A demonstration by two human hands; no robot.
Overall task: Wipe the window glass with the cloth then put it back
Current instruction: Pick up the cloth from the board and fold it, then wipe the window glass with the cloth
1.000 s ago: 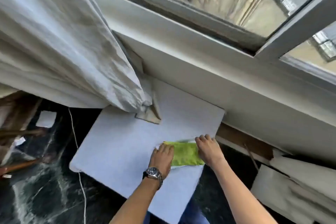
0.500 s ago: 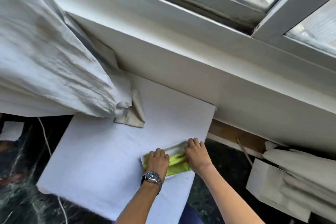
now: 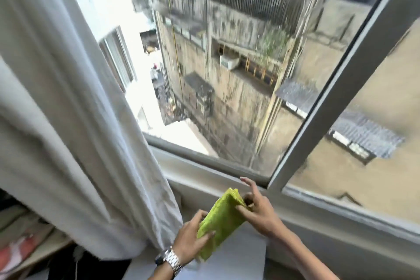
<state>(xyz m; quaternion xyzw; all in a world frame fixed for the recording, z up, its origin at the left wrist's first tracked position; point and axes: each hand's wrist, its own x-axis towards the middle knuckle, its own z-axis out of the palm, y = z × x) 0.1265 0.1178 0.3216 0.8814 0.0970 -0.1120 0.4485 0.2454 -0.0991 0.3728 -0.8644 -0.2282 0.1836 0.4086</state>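
Note:
A folded lime-green cloth [image 3: 221,220] is lifted off the white board [image 3: 238,261] and held in the air in front of the sill. My left hand [image 3: 193,240], with a metal watch on its wrist, grips the cloth's lower end. My right hand [image 3: 259,209] pinches its upper edge with thumb and fingers, the other fingers spread. The window glass [image 3: 227,63] fills the upper middle of the view, with old buildings behind it. A second pane [image 3: 368,143] lies to the right of the slanted white frame bar [image 3: 336,79].
A white curtain [image 3: 68,120] hangs along the left, reaching down beside my left hand. The white sill [image 3: 318,218] runs below the glass. Dark floor and clutter [image 3: 25,241] show at the lower left.
Both hands have picked the cloth up from the white board and raised it toward the sill. My head has tilted up, so the glass now fills the view.

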